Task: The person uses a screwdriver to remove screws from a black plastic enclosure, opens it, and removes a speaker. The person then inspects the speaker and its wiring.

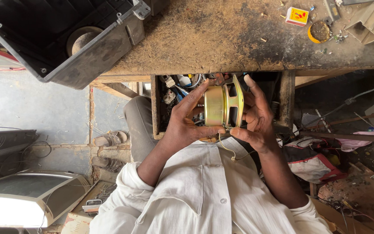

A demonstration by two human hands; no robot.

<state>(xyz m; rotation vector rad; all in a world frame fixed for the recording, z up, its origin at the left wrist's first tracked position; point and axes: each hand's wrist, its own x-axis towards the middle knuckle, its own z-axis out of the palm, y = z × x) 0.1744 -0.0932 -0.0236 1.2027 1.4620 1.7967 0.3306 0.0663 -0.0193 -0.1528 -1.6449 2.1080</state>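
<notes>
A small speaker (pixel 224 105), brass-gold metal, lies on its side in mid-air below the surface's edge; round magnet can to the left, slotted frame to the right; thin yellowish wires (pixel 230 151) dangle beneath it.

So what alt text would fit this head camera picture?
Both hands hold a small gold-coloured metal loudspeaker with thin wires, the left hand round its magnet and the right hand at its frame, above an open drawer of parts under a worn wooden workbench.
</notes>
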